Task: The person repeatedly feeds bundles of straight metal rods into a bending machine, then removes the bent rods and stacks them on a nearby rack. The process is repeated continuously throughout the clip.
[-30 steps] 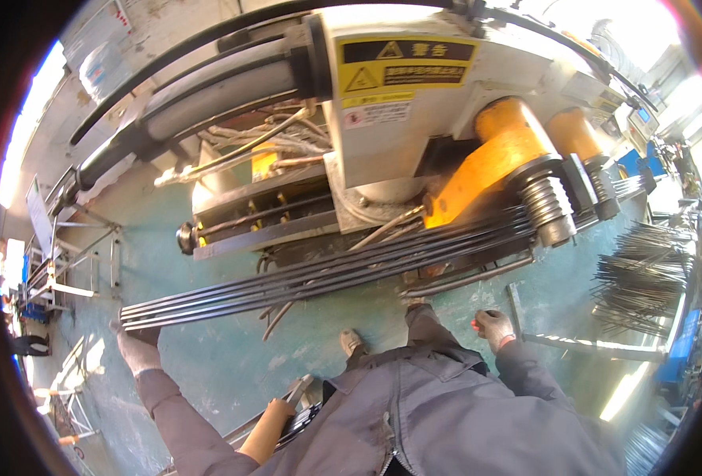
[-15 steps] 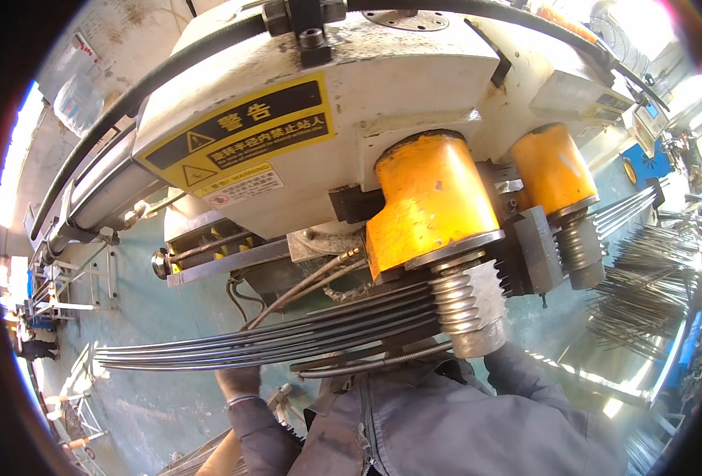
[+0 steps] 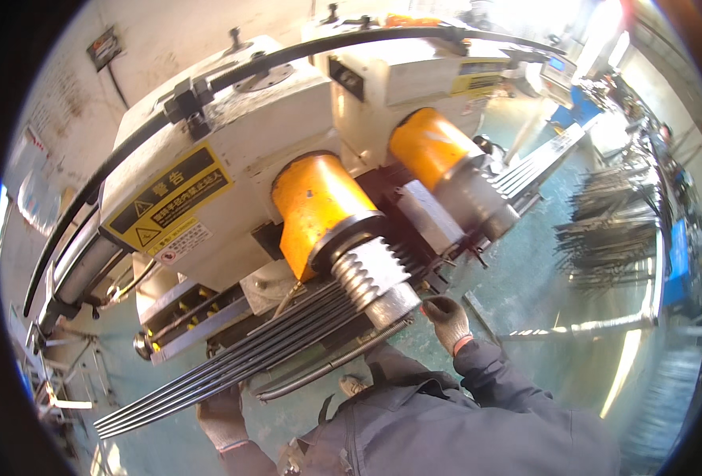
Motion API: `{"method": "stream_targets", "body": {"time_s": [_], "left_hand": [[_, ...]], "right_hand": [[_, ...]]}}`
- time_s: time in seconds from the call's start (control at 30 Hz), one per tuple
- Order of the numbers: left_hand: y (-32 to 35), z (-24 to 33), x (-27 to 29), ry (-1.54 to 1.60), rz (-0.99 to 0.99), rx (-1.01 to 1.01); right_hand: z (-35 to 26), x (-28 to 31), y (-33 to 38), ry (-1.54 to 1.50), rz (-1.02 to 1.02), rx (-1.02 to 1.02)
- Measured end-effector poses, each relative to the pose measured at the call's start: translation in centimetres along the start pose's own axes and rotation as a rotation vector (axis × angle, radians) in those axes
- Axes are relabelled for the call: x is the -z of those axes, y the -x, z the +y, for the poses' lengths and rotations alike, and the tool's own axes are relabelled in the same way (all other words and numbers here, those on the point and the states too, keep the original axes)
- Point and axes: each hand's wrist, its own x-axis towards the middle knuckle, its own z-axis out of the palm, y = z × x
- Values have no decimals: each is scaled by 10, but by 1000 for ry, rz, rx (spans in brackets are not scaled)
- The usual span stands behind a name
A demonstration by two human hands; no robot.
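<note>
A bundle of long dark metal rods (image 3: 244, 353) runs from the machine's near grooved roller (image 3: 373, 278) toward the lower left. Beneath the left stretch of the bundle is my left hand (image 3: 222, 422), in a pale knitted glove with a darker palm. It is up against the rods, but they hide its fingers, so its grip does not show. My right hand (image 3: 447, 321), gloved alike, is just right of the roller's lower end. Its fingers are curled in, and whatever they hold is hidden. A curved spring-like tube (image 3: 331, 366) lies below the rods, between my hands.
The white machine (image 3: 232, 151) carries two orange housings (image 3: 319, 202) and a yellow-black warning label (image 3: 168, 194). Paler rods (image 3: 537, 166) extend from its far side. A large heap of rods (image 3: 612, 226) lies at right beside a blue structure (image 3: 676, 270). A black hose (image 3: 287, 55) arches over the machine.
My view has swung, so the machine sits farther left and the rods slant more steeply. My right hand, hidden behind the roller before, now shows beside it. My left hand remains under the rods.
</note>
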Motion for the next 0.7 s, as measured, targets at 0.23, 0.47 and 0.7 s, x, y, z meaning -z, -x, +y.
{"method": "stream_targets", "body": {"time_s": [0.23,0.47,0.7], "left_hand": [[-4,18,-31,230,-48,-187],[1,43,-49,98,358,-235],[17,72,-79,176,398,-172]], "right_hand": [[-99,9,41,-391,277,275],[-145,-13,-6,-1117,93,157],[-166,-8,-27,-1148,129,45]]}}
